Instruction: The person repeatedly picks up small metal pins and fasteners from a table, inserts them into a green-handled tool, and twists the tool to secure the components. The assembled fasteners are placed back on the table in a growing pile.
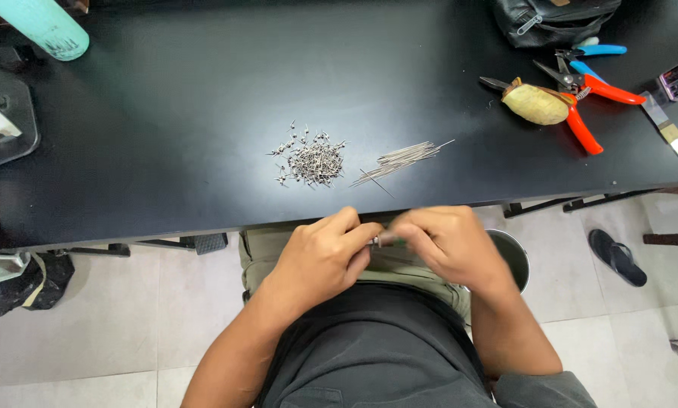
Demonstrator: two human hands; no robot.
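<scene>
My left hand (320, 257) and my right hand (445, 242) meet in front of my lap, just below the black table's (203, 113) near edge. Together their fingertips pinch a small metal piece (377, 241) between them; part of it is hidden by my fingers. On the table just ahead lies a pile of several small metal parts (311, 159). To its right rests a bundle of thin metal pins (403, 160).
Red-handled pliers (588, 102) with a tan lump (535, 104) and blue-handled cutters (592, 53) lie at the back right, near a black bag (554, 19). A teal bottle (48, 26) lies back left. A metal bin (511, 257) and a sandal (617, 257) are on the floor.
</scene>
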